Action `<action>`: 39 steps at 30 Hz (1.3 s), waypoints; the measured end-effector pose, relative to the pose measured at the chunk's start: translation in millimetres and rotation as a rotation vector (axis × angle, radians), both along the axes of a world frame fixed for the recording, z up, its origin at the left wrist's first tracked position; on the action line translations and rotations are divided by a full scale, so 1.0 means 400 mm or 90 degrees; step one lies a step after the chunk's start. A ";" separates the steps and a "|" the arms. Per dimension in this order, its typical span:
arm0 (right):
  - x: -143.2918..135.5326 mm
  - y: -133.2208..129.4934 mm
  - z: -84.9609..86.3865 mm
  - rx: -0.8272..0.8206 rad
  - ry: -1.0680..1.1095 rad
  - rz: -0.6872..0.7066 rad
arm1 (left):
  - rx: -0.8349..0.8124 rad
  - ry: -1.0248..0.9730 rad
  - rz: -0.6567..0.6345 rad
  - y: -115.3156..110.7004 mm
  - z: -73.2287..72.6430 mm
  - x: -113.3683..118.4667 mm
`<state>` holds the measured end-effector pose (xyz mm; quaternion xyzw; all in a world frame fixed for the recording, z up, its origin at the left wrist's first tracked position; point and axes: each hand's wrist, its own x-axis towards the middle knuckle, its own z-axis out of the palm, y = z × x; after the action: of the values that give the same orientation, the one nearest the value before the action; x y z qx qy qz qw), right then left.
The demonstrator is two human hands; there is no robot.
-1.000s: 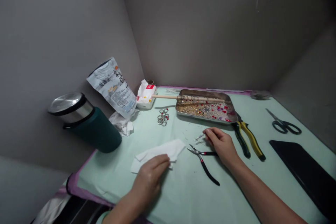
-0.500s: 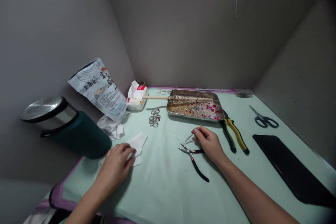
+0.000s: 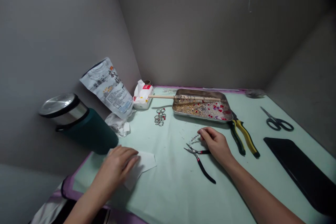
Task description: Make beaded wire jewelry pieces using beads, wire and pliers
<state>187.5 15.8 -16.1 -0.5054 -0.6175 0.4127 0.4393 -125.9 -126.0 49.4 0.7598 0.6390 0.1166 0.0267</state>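
Your right hand (image 3: 216,145) has its thumb and first finger pinched shut on the end of a thin beaded strand (image 3: 194,139). The strand pokes out to the left, just above the tips of the small pliers (image 3: 201,162), whose black handles are spread. One handle runs close to your right hand.

Your left hand (image 3: 117,166) lies over the white paper (image 3: 147,161), fingers bent and close together. You cannot tell if they grip it or just press. The paper is thin and folded, near the purple edge (image 3: 69,185) of the table. Smooth green cloth (image 3: 168,189) shows between the paper and the small pliers.

The shiny pouch (image 3: 107,85) has big dark letters and tiny print, too blurry to read. The tissue pack (image 3: 142,95) has a red patch, also too blurry to read.

The metal tray (image 3: 201,117) has round corners and holds gold, clear, red and purple beads (image 3: 210,108). A wooden stick (image 3: 162,96) lies across it. Yellow and green pliers (image 3: 246,136) touch its right corner. Left of the tray sit little beaded rings (image 3: 159,118).
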 end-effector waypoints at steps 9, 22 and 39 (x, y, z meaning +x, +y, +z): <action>-0.006 -0.024 0.030 0.046 0.102 0.015 | -0.123 -0.322 -0.105 0.208 0.063 0.254; -0.031 -0.017 0.047 -0.047 0.254 0.009 | -0.402 -0.731 -0.123 0.329 -0.057 0.380; -0.040 -0.013 0.040 -0.050 0.249 0.005 | -0.403 -0.728 -0.144 0.306 -0.071 0.352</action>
<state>171.4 10.7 0.0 -0.4301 -0.5056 0.5287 0.5290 15.1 -3.5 20.9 0.5961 0.4441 0.3045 0.5956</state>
